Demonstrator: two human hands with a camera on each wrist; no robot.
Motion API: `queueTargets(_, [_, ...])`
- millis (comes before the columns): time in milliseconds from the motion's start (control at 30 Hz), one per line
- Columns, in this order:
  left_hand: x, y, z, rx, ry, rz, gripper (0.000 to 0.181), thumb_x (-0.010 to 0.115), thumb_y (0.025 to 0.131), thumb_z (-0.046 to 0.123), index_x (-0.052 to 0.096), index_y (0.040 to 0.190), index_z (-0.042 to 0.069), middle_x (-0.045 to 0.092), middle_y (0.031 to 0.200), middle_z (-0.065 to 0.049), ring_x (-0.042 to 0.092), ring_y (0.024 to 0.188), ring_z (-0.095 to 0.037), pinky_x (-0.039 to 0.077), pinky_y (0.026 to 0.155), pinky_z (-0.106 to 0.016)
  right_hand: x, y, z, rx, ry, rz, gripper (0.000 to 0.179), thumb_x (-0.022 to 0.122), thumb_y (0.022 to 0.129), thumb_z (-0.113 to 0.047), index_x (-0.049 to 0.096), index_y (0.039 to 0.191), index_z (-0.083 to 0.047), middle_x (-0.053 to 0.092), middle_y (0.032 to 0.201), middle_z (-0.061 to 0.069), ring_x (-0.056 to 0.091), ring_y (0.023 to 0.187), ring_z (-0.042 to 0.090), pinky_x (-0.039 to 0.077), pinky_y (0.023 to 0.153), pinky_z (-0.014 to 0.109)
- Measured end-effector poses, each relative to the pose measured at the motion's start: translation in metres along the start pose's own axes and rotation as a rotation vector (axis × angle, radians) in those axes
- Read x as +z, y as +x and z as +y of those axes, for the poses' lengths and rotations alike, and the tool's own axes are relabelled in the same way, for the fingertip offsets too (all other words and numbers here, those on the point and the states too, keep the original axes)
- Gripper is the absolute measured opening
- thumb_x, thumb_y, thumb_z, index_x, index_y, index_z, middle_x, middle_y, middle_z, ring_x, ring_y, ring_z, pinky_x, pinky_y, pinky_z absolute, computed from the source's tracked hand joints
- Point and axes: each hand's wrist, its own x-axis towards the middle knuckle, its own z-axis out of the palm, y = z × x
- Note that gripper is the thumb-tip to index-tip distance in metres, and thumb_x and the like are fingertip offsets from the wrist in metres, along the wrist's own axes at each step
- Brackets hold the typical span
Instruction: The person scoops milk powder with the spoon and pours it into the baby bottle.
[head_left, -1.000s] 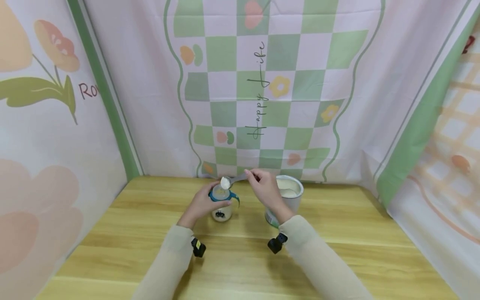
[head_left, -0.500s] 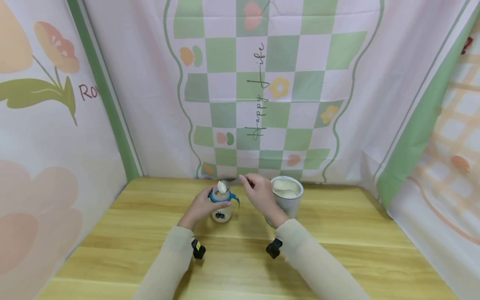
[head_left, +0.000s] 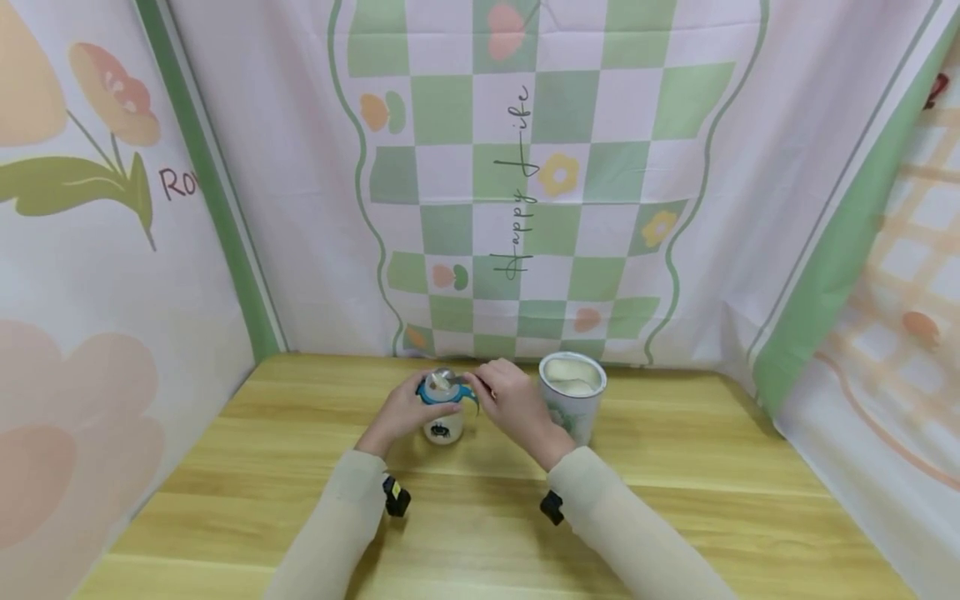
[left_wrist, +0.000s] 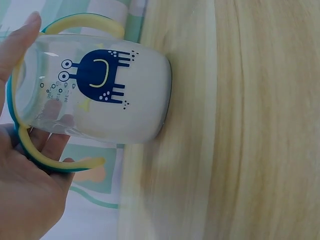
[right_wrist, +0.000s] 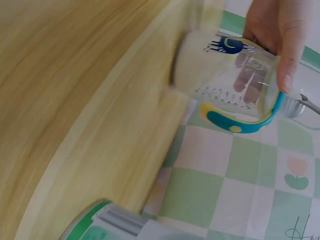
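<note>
A clear baby bottle (head_left: 443, 429) with a dark blue crab-like print and blue-and-yellow handles stands upright on the table. Whitish contents fill its lower part in the left wrist view. My left hand (head_left: 399, 414) grips it around the neck, by the handle ring (left_wrist: 20, 112). Above the bottle's open mouth, my right hand (head_left: 519, 410) pinches the handle of a metal spoon (head_left: 454, 380), its bowl tipped down right at the opening. The right wrist view catches only part of the spoon (right_wrist: 310, 105), and my right hand is outside it.
A tall white can (head_left: 577, 421) of pale powder stands uncovered, right beside my right forearm. The wooden table (head_left: 480, 533) backs onto a hanging cloth (head_left: 442, 225) with a green check pattern. More printed cloth hangs on both sides.
My right hand has moved left and slightly down, bringing the spoon to the bottle's mouth. The heap of powder in the spoon has tipped over. My left hand and the bottle stay put.
</note>
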Motion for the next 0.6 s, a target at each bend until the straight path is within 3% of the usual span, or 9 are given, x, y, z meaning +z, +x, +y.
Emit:
queueTargets(267, [0.0,0.0013,-0.0017,-0.005,0.003,-0.01,0.072,0.087,0.079,0.041,0.054,0.14,0.02,0.062,0.128,-0.001,0.057,0.118,-0.026,0.042,0.101,-0.052,-0.0032,-0.0033,-0.0004,-0.158,-0.084,-0.05,0.012,0.076,0.09,-0.01,0.067,0.083,-0.008,0.064,0.076,0.001,0.058,0.07,0.017,0.053,0.067,0.031])
queueTargets(600, [-0.0002,-0.0007,0.0004,0.011,0.008,0.002,0.077,0.087,0.077,0.044,0.054,0.141,0.017,0.063,0.128,-0.004,0.057,0.118,-0.027,0.042,0.102,-0.054,-0.0067,-0.0072,-0.0002,-0.311,-0.103,-0.067,0.013,0.082,0.081,-0.006,0.069,0.086,-0.006,0.064,0.076,0.0,0.057,0.069,0.015,0.052,0.063,0.027])
